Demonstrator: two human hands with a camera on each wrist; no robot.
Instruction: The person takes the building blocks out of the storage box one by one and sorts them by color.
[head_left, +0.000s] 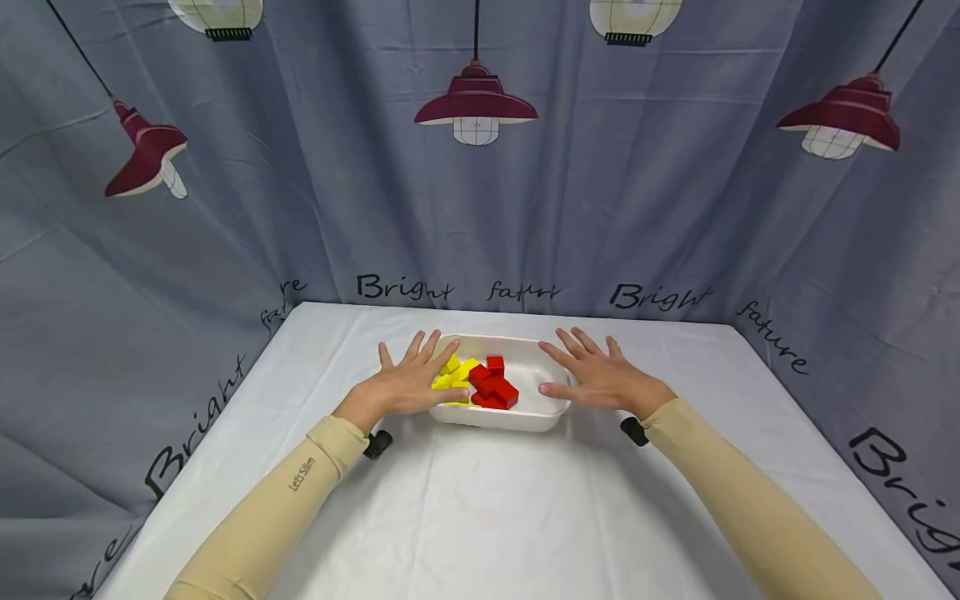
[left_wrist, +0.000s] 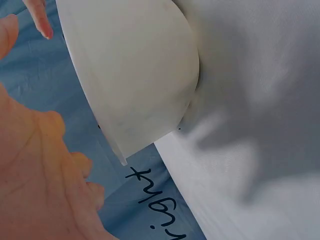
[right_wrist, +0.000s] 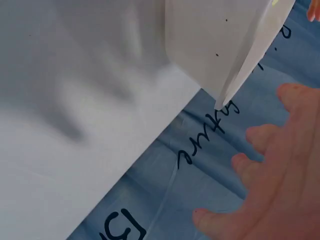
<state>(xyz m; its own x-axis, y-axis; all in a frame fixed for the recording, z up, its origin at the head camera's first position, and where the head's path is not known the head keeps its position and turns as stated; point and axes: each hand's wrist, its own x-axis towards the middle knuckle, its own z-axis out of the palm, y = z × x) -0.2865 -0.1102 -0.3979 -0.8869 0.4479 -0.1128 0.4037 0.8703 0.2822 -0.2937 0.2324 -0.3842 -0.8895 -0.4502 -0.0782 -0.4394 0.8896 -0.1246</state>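
A white rectangular tray (head_left: 495, 417) stands on the table. Yellow blocks (head_left: 459, 372) are heaped at its left end, and several red blocks (head_left: 495, 387) lie beside them near the middle. My left hand (head_left: 408, 385) is spread, fingers apart, over the tray's left end. Over the right end, my right hand (head_left: 600, 375) is spread in the same way. Neither hand holds anything. In the wrist views the tray's outer wall (left_wrist: 135, 75) shows near the left palm (left_wrist: 40, 175), and the tray's other end (right_wrist: 210, 45) near the right fingers (right_wrist: 260, 137); skin and wall look apart there.
A white cloth (head_left: 510, 517) covers the table, with hand shadows on it. Behind and at the sides hangs a grey-blue curtain (head_left: 337, 208) printed with lamps and lettering. Dark wrist cameras (head_left: 378, 444) sit under both wrists.
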